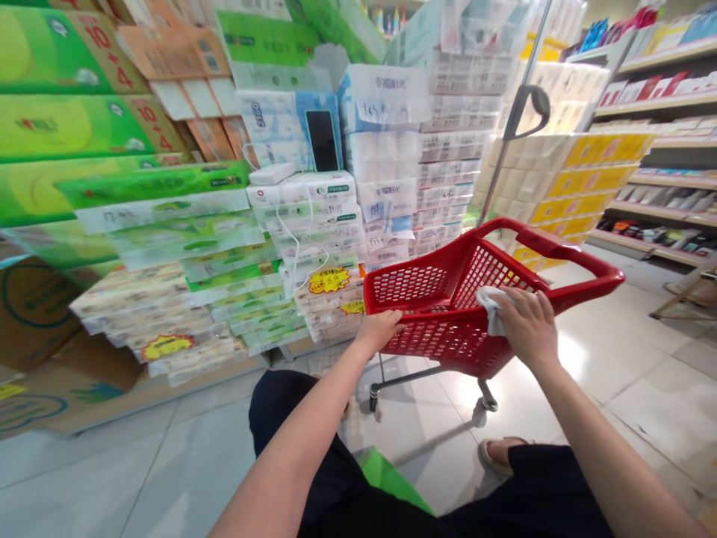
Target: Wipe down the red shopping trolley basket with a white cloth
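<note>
A red plastic shopping cart (442, 329) with a perforated basket stands in front of me, its handle toward the right. My left hand (381, 330) grips the near rim at the basket's left end, fingers curled over the edge. Farther right, my right hand (526, 321) presses a white cloth (491, 308) against the near rim, close to the handle end. Part of the cloth sticks out past the fingertips on the left. The basket's inside shows nothing but its red walls and floor, as far as it is visible.
Stacked tissue packs (218, 254) line the left and back. A phone (323, 142) leans there beside a white device (272, 174) with cables. A metal pole with a black hook (526, 112) rises behind the cart. Shelves (666, 142) stand right; something green (392, 478) lies between my legs.
</note>
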`<state>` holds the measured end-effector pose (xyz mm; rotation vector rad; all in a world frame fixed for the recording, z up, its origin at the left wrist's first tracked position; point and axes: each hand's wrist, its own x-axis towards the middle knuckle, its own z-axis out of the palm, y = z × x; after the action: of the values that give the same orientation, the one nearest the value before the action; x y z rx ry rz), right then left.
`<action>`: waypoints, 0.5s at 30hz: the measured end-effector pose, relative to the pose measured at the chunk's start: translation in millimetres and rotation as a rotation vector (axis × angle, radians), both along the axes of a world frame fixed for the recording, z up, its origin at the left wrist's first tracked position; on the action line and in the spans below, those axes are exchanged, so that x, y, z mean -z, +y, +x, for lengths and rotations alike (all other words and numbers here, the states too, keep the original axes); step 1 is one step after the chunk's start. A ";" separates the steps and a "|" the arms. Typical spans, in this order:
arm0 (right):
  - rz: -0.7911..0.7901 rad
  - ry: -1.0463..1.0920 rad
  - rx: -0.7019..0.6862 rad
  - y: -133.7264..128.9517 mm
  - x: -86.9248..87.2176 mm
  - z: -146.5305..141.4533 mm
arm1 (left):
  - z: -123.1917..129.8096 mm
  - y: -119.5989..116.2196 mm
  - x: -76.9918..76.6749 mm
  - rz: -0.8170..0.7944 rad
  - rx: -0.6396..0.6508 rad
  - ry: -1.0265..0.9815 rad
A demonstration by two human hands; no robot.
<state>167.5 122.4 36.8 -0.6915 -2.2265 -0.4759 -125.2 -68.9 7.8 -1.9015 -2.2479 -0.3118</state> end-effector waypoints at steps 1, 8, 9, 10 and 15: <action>0.002 0.045 0.028 5.4 -1.5 9.6 | 0.0 -0.3 -0.4 -0.003 -0.004 0.000; -0.088 0.250 0.150 -20.2 4.0 -13.7 | 4.9 -0.8 -1.5 -0.009 -0.019 -0.041; -0.106 0.236 0.138 -29.3 7.2 -24.6 | 5.5 -1.4 -1.5 -0.008 -0.016 -0.048; -0.124 0.214 0.112 -38.1 10.7 -35.3 | 5.9 -2.1 -1.5 -0.004 -0.013 -0.051; -0.191 0.139 -0.093 -58.7 19.5 -62.5 | 5.9 -5.8 -1.3 -0.005 -0.015 -0.054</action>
<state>105.1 63.7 17.3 -0.6929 -2.1788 -0.1646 -119.3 -74.8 9.1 -1.8994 -2.2982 -0.3595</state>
